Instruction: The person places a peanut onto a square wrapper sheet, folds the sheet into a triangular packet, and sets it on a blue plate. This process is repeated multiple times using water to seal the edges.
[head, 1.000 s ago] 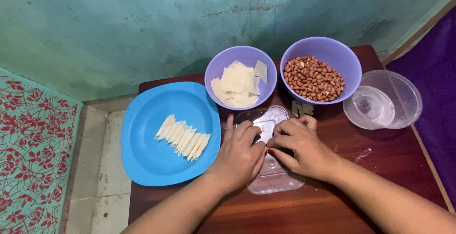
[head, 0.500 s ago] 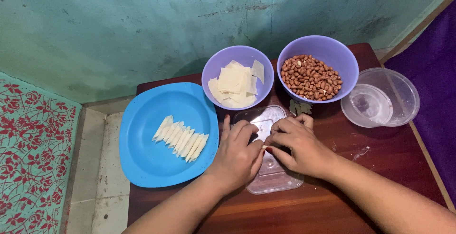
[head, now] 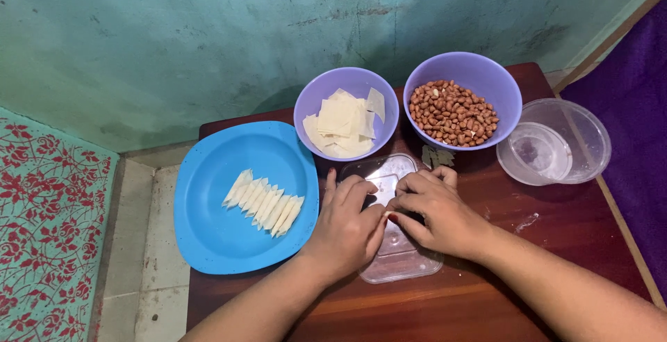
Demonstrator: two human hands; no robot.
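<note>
Both hands, left hand [head: 345, 227] and right hand [head: 436, 211], pinch a small pale wrapper piece [head: 386, 212] over the clear rectangular plastic lid [head: 406, 262], fingers closed on it; folding seems underway, calling for careful fingertip pressure.

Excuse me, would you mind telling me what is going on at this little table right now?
A person works with both hands over a clear flat lid on a dark red table. The left hand and right hand meet fingertip to fingertip, pinching something small and pale between them. A blue plate to the left holds a row of folded pale wrappers. Behind stand a purple bowl of flat wrapper sheets, a purple bowl of peanuts, and an empty clear tub.
</note>
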